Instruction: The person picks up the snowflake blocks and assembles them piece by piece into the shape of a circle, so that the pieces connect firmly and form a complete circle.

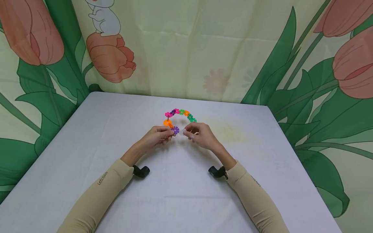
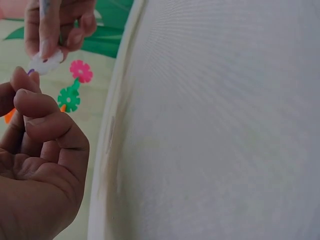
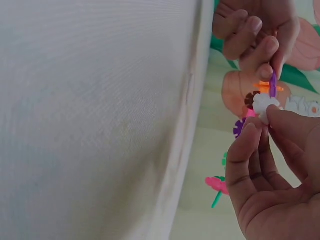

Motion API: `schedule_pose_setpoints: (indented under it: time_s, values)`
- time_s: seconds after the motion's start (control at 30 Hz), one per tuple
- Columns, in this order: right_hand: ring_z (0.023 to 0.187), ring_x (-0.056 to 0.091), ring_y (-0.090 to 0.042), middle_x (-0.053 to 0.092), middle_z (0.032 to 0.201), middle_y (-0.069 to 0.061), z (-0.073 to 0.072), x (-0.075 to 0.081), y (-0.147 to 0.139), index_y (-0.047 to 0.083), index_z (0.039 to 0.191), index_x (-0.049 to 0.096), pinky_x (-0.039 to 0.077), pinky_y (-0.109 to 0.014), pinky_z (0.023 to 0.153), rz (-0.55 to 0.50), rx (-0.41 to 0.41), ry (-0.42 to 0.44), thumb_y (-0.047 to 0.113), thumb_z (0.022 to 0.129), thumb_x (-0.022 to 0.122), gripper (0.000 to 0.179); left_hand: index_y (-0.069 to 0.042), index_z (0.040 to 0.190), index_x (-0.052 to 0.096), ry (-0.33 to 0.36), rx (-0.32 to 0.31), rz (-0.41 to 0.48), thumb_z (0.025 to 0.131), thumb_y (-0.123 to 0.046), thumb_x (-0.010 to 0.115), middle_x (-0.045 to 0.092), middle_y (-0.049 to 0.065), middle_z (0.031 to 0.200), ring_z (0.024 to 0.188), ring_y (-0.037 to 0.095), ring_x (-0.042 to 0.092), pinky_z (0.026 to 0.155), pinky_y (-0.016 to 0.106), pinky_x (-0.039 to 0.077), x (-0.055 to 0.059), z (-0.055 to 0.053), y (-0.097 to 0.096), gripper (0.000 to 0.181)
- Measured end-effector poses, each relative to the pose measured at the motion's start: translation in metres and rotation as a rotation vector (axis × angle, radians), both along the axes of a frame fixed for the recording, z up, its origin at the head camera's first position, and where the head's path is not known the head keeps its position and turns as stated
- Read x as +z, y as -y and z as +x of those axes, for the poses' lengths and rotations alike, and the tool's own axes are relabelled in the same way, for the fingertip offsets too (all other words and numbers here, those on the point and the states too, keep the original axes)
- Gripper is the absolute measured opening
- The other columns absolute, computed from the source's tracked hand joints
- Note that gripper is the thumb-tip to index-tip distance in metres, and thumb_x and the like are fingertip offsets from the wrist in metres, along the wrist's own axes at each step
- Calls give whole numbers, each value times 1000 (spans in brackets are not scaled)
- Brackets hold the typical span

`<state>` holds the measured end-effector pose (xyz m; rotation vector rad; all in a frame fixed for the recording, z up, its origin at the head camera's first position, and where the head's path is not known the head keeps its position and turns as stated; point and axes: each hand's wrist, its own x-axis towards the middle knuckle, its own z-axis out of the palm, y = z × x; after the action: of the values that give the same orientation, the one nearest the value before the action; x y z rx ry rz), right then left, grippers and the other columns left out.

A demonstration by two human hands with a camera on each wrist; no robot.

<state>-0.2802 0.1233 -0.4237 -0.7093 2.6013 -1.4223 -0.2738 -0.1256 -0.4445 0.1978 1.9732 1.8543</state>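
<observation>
Flower-shaped interlocking plastic discs are joined in a curved chain, with a pink disc (image 1: pixel 169 114), an orange disc (image 1: pixel 167 123) and a green disc (image 1: pixel 191 118) among them. At the near left end, my left hand (image 1: pixel 157 136) pinches a purple disc (image 1: pixel 175 130) between thumb and fingers. My right hand (image 1: pixel 201 135) pinches a white disc (image 1: pixel 182 131) facing it. In the right wrist view the purple disc (image 3: pixel 273 85) is edge-on, right at the rim of the white disc (image 3: pixel 264 104). Beside my right hand, part of the chain is hidden.
A white cloth covers the table (image 1: pixel 186 200) under both hands. Behind it hangs a curtain (image 1: pixel 180 48) printed with tulips and a white animal figure. A black wrist mount (image 1: pixel 141 171) sits at the left cuff, another black mount (image 1: pixel 217 172) at the right.
</observation>
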Motion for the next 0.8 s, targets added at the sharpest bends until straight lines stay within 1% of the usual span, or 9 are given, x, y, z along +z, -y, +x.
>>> schedule_pose_setpoints:
  time_s: [0.13, 0.2, 0.4, 0.53, 0.67, 0.8]
  values:
    - [81, 70, -29, 78, 102, -22, -1, -2, 0, 5, 107, 77, 57, -24, 65, -7, -2, -12, 18, 100, 75, 15, -6, 107, 72, 2, 0, 2, 108, -27, 63, 64, -3, 80, 68, 12, 50, 63, 22, 41, 1, 1, 0, 23]
    - [81, 70, -30, 77, 102, -22, -1, -2, 0, 5, 107, 77, 57, -24, 65, -11, -2, -19, 19, 100, 75, 16, -6, 106, 72, 2, -1, 3, 108, -27, 62, 64, -3, 80, 68, 12, 50, 63, 22, 41, 2, 1, 0, 23]
    - [82, 72, -34, 78, 99, -18, -1, -2, 1, 5, 107, 78, 59, -24, 65, -22, -5, -32, 19, 99, 76, 16, 2, 114, 71, 0, -6, 3, 108, -27, 62, 64, -4, 79, 70, 12, 50, 63, 21, 41, 1, 1, 0, 30]
    - [82, 76, -35, 79, 100, -18, 0, -1, 1, 5, 108, 79, 61, -26, 67, -27, 3, -52, 18, 98, 77, 16, 3, 115, 70, -1, -10, 11, 108, -26, 62, 64, -5, 78, 69, 11, 50, 62, 21, 41, 0, 2, -1, 31]
    - [79, 78, -35, 80, 102, -21, 1, -1, 1, 5, 108, 80, 64, -31, 70, -38, 11, -65, 14, 97, 78, 15, 1, 112, 71, 2, -10, 25, 108, -24, 61, 64, -5, 78, 69, 11, 50, 62, 21, 40, 0, 1, -1, 28]
    - [79, 78, -34, 80, 101, -19, 1, 0, 1, 5, 107, 80, 65, -34, 71, -37, 19, -81, 14, 96, 78, 14, -3, 108, 73, 4, -8, 34, 108, -24, 61, 64, -5, 77, 68, 11, 50, 62, 21, 40, -1, 1, -1, 24]
